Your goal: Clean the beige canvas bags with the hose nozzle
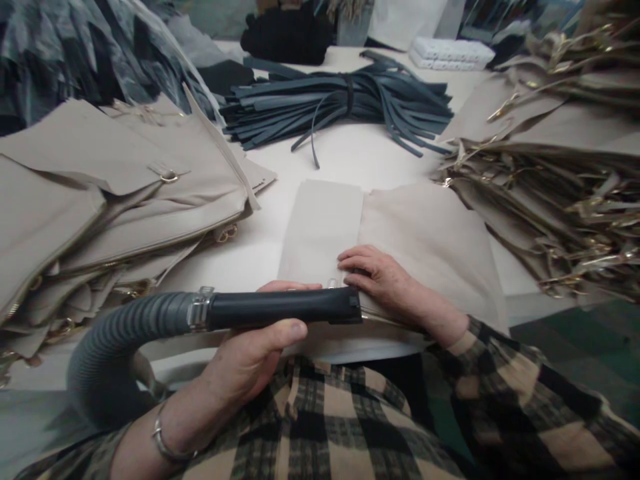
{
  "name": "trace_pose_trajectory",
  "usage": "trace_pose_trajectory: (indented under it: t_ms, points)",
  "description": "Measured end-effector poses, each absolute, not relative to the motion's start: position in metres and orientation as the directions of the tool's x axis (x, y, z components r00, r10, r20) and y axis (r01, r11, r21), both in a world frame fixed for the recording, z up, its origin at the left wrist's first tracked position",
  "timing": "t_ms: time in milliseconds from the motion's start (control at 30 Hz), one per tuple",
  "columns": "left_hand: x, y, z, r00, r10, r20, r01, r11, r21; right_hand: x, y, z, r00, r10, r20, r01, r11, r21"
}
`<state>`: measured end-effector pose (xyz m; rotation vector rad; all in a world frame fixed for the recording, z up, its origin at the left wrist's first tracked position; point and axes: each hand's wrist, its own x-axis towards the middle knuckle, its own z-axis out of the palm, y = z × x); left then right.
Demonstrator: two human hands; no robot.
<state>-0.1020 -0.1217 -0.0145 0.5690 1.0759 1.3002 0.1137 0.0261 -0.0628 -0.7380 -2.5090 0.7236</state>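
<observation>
My left hand (250, 357) is wrapped round a black nozzle (283, 308) that ends a grey ribbed hose (117, 347). The nozzle lies level, its tip pointing right at the near edge of a beige fabric piece (420, 233) spread on the white table (350, 150). My right hand (380, 277) rests flat on that beige piece, fingers stretched out beside a small metal fitting near the nozzle tip. A folded flap of the same piece (320, 223) lies to the left of my right hand.
A stack of beige bag pieces with gold rings (110, 193) fills the left. Another pile with gold hardware (560, 173) fills the right. A tied bundle of dark blue-grey straps (345, 100) lies at the back, with white boxes (450, 53) behind.
</observation>
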Motion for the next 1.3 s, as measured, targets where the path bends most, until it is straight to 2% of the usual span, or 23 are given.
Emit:
trace_pose_trajectory:
  t_ms: [300,500,733,1000,1200,1300]
  points:
    - [-0.121,-0.133,-0.011,-0.124,0.947,-0.296,-0.441,0.215,0.872,0.11,0.022,-0.061,-0.771,0.583,0.258,0.369,0.738,-0.565]
    - [-0.116,-0.133,-0.01,-0.051,0.953,-0.298,-0.482,0.238,0.843,0.109,0.019,-0.056,-0.785,0.567,0.25,0.364,0.749,-0.554]
    - [-0.157,-0.144,0.0,-0.291,0.901,-0.323,-0.52,0.134,0.844,0.109,0.021,-0.057,-0.8,0.528,0.286,0.303,0.765,-0.568]
    - [-0.12,-0.116,-0.021,-0.227,0.89,-0.394,-0.677,0.147,0.722,0.107,0.021,-0.058,-0.795,0.534,0.289,0.298,0.758,-0.581]
    - [-0.143,-0.123,-0.016,-0.366,0.822,-0.436,-0.659,0.101,0.745,0.095,0.006,-0.048,-0.762,0.613,0.209,0.468,0.744,-0.477]
    - [-0.15,-0.129,-0.013,-0.393,0.8,-0.454,-0.662,0.097,0.743,0.092,0.0,-0.047,-0.799,0.574,0.178,0.463,0.777,-0.426]
